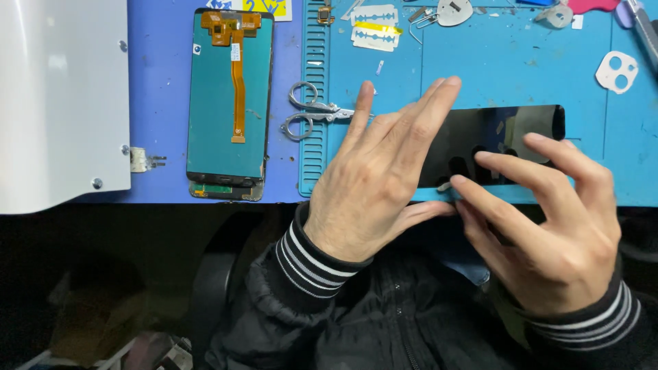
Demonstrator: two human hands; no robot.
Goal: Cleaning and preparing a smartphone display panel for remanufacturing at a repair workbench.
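On the near edge of the blue work mat (480,62), right of centre, a glossy black phone glass panel (507,140) is lying flat with its long side running left to right. The left hand (373,185) is pressing down on the panel's left end, fingers spread apart and laid flat, hiding that end from view. The right hand (548,219) is coming in from the near right, its fingers loosely apart, with the fingertips (458,181) touching the panel's near edge; whether they are pinching a thin film there is too small to tell. Just left of the left hand, small scissors (312,113) are resting across the ribbed border of the mat, almost touching the index finger. Farther left, on the blue table, a phone display assembly (229,103) is lying face down, showing its teal back and orange flex cable (238,89). A white machine housing (62,103) is filling the far left corner. Along the far side, razor blades (375,27) are sitting well apart from the hands, and a white camera-lens frame (617,72) is lying at the far right.
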